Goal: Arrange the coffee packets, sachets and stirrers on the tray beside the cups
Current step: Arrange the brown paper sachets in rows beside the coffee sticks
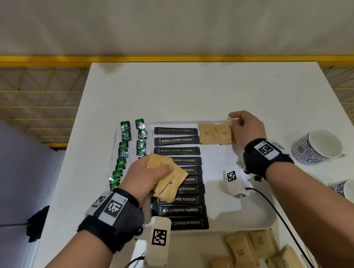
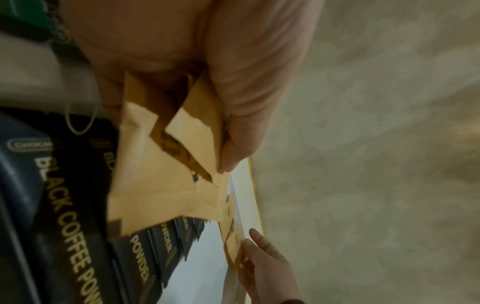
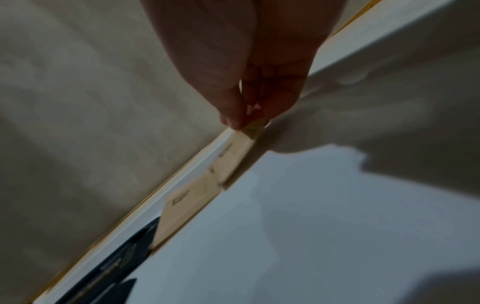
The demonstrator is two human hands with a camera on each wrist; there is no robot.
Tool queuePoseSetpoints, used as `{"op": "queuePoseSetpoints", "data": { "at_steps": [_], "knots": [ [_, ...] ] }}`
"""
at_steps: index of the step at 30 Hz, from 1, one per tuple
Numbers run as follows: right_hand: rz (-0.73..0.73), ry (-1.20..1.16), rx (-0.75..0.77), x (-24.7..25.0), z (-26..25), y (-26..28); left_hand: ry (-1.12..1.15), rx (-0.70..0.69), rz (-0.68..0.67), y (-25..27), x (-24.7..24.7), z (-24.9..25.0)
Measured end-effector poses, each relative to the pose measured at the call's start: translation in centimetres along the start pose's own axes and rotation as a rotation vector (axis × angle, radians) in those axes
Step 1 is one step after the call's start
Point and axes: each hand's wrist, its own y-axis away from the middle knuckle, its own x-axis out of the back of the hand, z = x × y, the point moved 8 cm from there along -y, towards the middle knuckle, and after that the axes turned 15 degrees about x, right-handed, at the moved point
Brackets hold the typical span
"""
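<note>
the left hand [image 1: 148, 177] grips a fan of brown sachets [image 1: 168, 179] above the column of black coffee packets [image 1: 177, 150] on the tray [image 1: 246, 218]. the right hand [image 1: 246, 127] pinches the far corner of a sachet [image 1: 225, 133] lying at the tray's far edge, just beside another. only the head view shows green packets [image 1: 124, 151] left of the left hand, two cups [image 1: 317, 146] right of the right wrist, and loose sachets [image 1: 253, 251] nearer than both hands. the right wrist view shows the thumb-and-finger pinch close up.
</note>
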Motion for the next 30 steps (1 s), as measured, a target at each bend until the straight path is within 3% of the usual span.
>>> {"op": "queuePoseSetpoints", "data": {
  "at_steps": [5, 11, 19, 25, 27, 30],
  "knots": [
    [-0.004, 0.059, 0.063, 0.5, -0.3, 1.0, -0.004, -0.003, -0.007, 0.0, -0.2, 0.0],
    [-0.181, 0.107, 0.127, -1.2, -0.6, 3.1, -0.03, -0.004, -0.023, 0.2, -1.2, -0.1],
    [-0.174, 0.124, 0.12, -1.2, -0.6, 2.8, 0.011, 0.017, -0.065, 0.2, -1.8, -0.5],
    [-0.12, 0.01, 0.211, -0.1, -3.5, 4.9, 0.073, 0.024, -0.103, 0.5, -1.9, -0.9],
    [-0.229, -0.13, 0.208, -1.0, -4.9, 7.3, 0.087, 0.02, -0.11, 0.8, -2.1, -1.0],
    [-0.485, -0.398, 0.051, -3.6, -6.0, 11.6, 0.083, 0.008, -0.121, 1.4, -2.6, -1.1]
  ]
}}
